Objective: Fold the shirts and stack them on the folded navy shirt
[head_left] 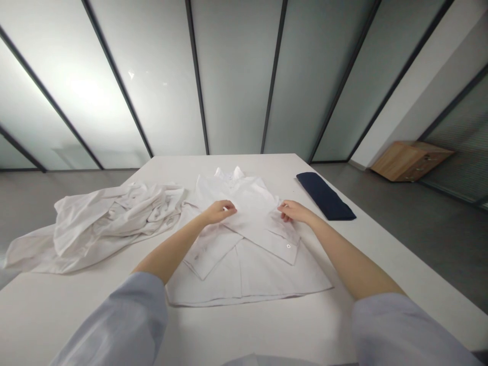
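A white shirt (pixel 244 264) lies spread on the table, its collar at the far end and its hem towards me. Both sleeves are folded inward across its body, and one sleeve's cuff with a button points to the lower right. My left hand (pixel 220 211) is over the shirt's left part, thumb and fingers pinched together on the sleeve cloth. At the shirt's right side, my right hand (pixel 294 211) has its fingers curled closed on the edge of the white cloth. The exact fold within each pinch is partly hidden by the fingers.
A rumpled heap of white cloth (pixel 114 218) lies on the left of the white table (pixel 267 330), partly over its edge. A folded dark blue cloth (pixel 326 197) rests near the right edge. Beyond stand frosted glass panels (pixel 236 76) and a wooden cabinet (pixel 407 161).
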`<state>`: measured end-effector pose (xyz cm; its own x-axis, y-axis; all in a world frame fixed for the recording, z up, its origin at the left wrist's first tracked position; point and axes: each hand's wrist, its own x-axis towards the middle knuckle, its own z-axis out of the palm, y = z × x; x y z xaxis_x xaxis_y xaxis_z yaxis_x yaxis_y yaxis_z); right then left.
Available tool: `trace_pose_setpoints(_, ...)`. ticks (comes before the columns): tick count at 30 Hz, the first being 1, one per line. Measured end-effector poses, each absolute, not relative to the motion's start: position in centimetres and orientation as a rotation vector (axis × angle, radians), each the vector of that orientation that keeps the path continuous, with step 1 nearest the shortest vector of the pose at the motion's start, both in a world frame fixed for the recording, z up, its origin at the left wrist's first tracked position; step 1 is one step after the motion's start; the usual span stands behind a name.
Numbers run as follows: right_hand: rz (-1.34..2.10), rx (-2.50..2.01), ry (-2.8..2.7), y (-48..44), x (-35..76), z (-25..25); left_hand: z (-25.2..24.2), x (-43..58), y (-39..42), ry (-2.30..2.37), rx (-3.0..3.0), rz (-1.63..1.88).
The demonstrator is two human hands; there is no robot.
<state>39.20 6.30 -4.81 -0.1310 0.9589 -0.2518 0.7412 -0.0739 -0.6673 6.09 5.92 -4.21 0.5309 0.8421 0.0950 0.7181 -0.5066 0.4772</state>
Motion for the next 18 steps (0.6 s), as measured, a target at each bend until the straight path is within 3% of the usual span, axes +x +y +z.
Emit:
trace_pose_setpoints(5, 0.424, -1.639, -2.194, 6.9, 36.8, -5.8, -6.3, 2.4, 8.1, 2.114, 2.273, 0.416)
trace_pose_setpoints(10, 0.152, -1.706, -2.481, 6.6, 34.0, -8.4, -8.2, 1.4, 8.2, 2.207, 2.287, 0.042)
trace_pose_setpoints(18, -0.016, -1.919, -2.524, 4.3, 34.1, -7.7, -8.0, 2.1, 7.9, 2.209, 2.206, -0.115)
